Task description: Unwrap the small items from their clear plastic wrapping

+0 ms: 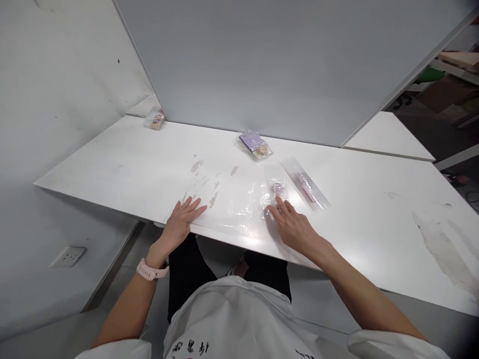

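My left hand (183, 218) lies flat near the front edge of the white table (149, 164), fingers spread, with a pink watch band on its wrist. Between my hands a clear plastic sheet or bag (239, 207) rests on the tabletop, glinting and hard to outline. My right hand (294, 224) has its fingers out over the right part of this plastic. At its fingertips is a small clear bag (277, 188) with something reddish inside. Just right of that lies a long clear sleeve (305, 184) holding a thin reddish item I cannot identify.
Against the grey partition (239, 65) lies a clear bag (255, 144) with a purple card and a beige item. Another small bag (155, 118) sits in the back left corner. Stains or worn patches mark the tabletop. A wall socket (68, 257) is low at left.
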`<state>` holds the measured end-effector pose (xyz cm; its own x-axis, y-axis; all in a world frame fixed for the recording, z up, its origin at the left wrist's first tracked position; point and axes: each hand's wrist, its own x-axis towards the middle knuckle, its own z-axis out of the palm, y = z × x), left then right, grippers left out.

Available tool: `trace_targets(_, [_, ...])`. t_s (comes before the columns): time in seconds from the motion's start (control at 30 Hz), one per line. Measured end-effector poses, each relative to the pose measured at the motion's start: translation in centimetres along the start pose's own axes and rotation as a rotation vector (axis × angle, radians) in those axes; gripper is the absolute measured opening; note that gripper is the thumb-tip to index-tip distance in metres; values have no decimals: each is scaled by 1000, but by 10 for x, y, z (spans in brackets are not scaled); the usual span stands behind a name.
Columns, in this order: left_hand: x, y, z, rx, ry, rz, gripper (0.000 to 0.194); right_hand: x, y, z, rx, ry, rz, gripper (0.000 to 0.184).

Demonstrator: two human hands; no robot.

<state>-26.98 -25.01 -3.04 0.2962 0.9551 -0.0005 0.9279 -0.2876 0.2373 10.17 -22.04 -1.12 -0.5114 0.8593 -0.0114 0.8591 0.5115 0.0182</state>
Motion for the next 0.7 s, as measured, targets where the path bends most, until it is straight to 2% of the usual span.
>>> trace_targets(0.13, [-6,-10,4,-6,36,8,78,-1,18,3,205,114,149,45])
trace_targets(0.2, [-8,-14,4,-18,56,-1,76,-11,33,7,455,206,270,40])
trace_targets(0.3, [-8,-19,3,-46,74,-8,72,-33,55,16,838,256,542,36])
trace_targets(0.37, [-8,-20,2,-57,72,-9,70,-46,65,18,870,329,702,36])
trace_targets(0.43, [-8,-19,1,-63,64,-14,69,-51,65,10,727,520,751,32])
trace_targets(0.5, [-7,-18,-1,-66,64,-24,69,-47,56,-6,599,703,641,27])
trace_targets(0.57, [-7,-16,-2,-67,72,-31,71,-34,42,-23,594,725,385,23])
trace_targets(0.63, [-7,-16,-2,-65,80,-33,71,-15,28,-35,580,579,117,25])
trace_targets(0.7, [-7,-17,-2,-60,80,-32,72,4,23,-36,450,365,-4,31])
